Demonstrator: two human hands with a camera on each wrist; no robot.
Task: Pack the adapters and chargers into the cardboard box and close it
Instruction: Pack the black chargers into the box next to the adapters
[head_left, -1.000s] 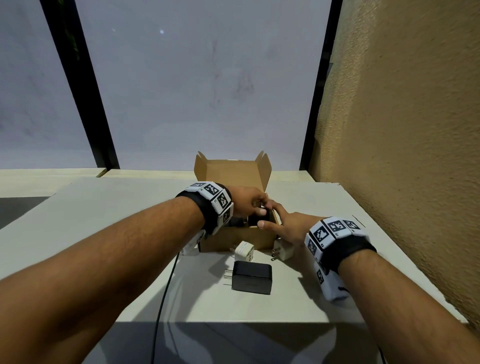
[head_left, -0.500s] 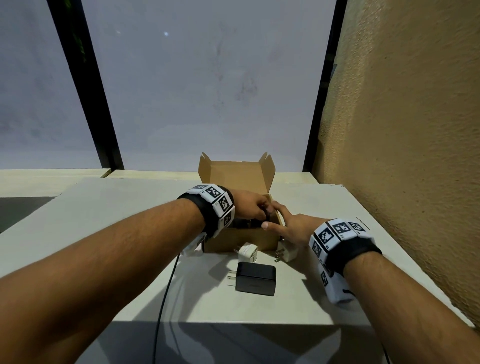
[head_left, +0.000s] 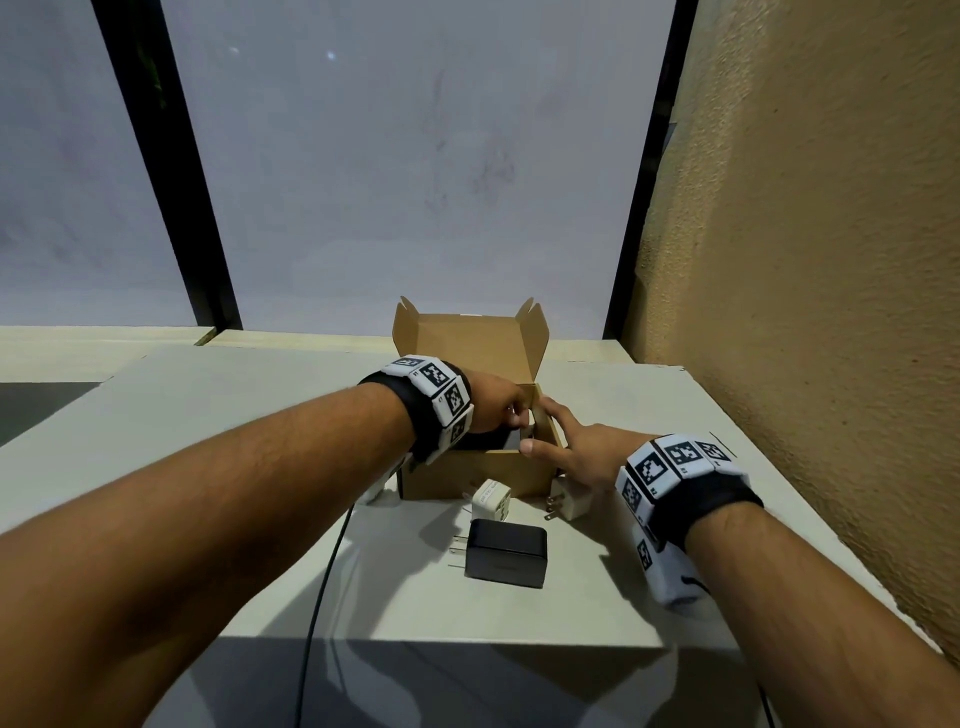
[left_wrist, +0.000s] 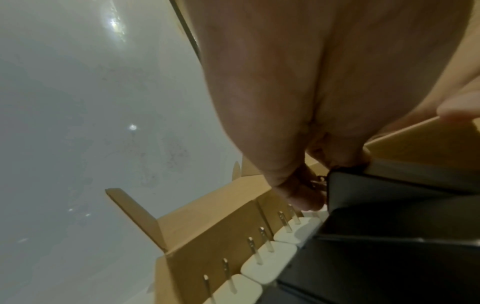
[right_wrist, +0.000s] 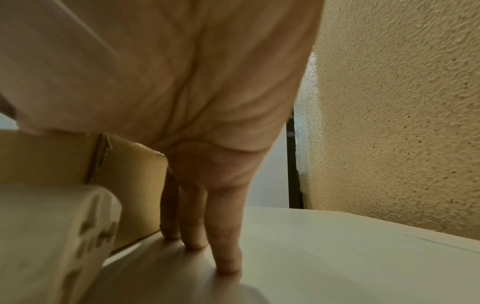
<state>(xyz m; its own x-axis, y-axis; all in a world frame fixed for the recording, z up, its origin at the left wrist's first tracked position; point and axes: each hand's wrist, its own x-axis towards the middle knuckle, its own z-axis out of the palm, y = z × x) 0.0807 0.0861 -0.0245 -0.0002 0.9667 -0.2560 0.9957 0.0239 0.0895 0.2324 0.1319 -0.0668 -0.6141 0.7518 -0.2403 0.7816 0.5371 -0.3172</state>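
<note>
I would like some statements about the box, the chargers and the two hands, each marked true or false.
1. The cardboard box has its lid standing open. True.
2. The black charger on the table lies inside the box. False: it lies on the table in front of the box.
3. White adapters stand in a row inside the box with their prongs up. True.
4. The right hand holds a white adapter in the air. False: it rests flat against the right side of the box, fingers straight.
5. The left hand reaches into the box at a black charger. True.
6. No adapter remains outside the box. False: two white ones lie at its front.
</note>
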